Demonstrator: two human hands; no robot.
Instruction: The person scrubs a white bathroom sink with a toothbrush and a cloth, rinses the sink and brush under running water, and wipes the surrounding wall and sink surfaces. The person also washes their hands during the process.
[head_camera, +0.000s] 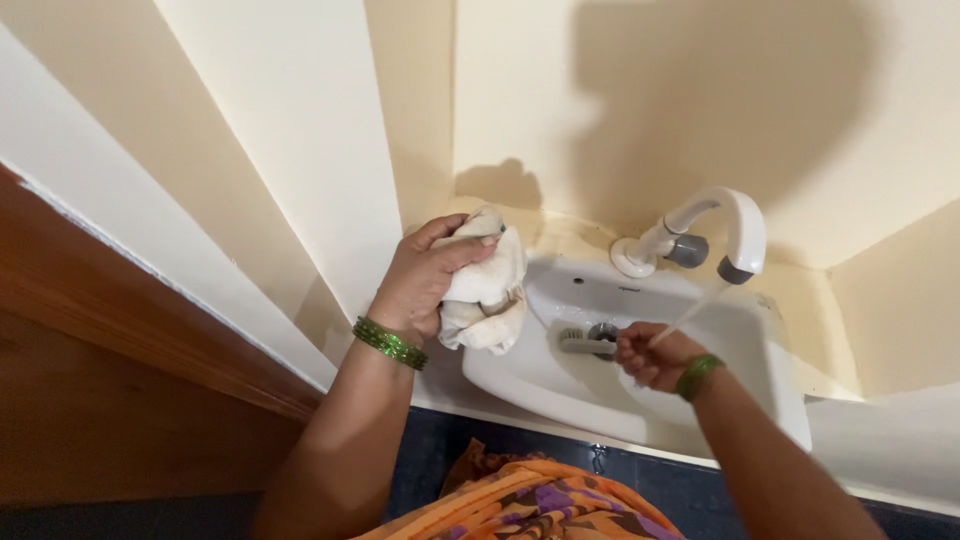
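Water runs from the white curved plastic tap (720, 225) onto the right hand (655, 357), whose grip is closed on a small grey brush (585, 343) lying lengthwise toward the left, low in the white ceramic basin (560, 385). Up and left of that grip, the left hand (425, 285) clutches a crumpled cream cloth (490, 290) at the basin's rim, nearer the wall.

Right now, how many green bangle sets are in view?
2: one green bangle set on the left wrist, the other green bangle set on the right wrist over the sink.
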